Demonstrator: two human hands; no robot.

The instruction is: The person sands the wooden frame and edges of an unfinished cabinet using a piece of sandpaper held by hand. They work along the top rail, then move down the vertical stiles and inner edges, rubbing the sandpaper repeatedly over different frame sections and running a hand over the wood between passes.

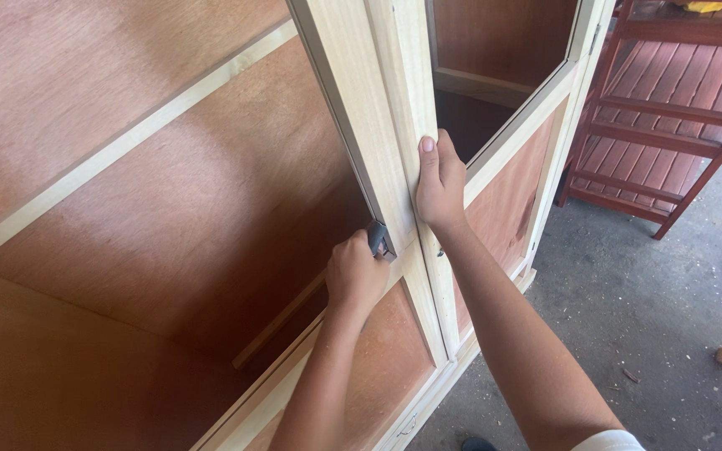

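The left hand (354,274) clenches a small grey metal tool (378,240) against the pale wooden door frame (378,125); the right hand (440,179) wraps its fingers (428,163) around that frame. Judging from this grip, the tool may slip and gouge the soft wood.

Two bare forearms enter from the lower edge, ending in the left hand (356,274) and the right hand (439,182), neither gloved nor ringed. No watch or band shows at either wrist. A white short sleeve (610,440) edges the right upper arm; the thumbnail is short and unpainted.
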